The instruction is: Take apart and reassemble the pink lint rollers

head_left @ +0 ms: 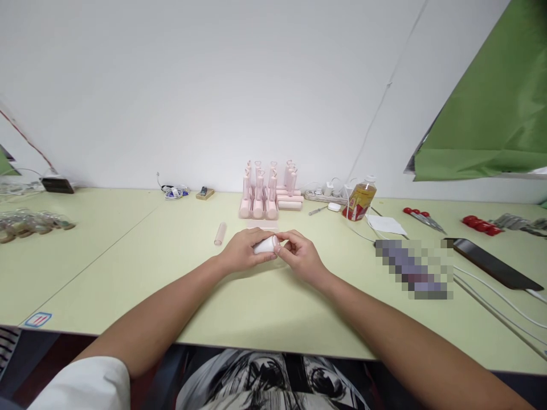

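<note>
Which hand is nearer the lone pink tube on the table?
Left. The left hand is close beside the pink tube; the right hand is farther off, beyond the left hand.

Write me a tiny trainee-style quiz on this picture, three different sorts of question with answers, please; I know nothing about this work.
1. True or false: the left hand holds the white cylinder.
2. Which of these lies nearest the left hand?
a) drink bottle
b) pale pink tube
c) black phone
3. Fill in the colour: the sheet hanging at the upper right is ____.

Key:
1. True
2. b
3. green
</note>
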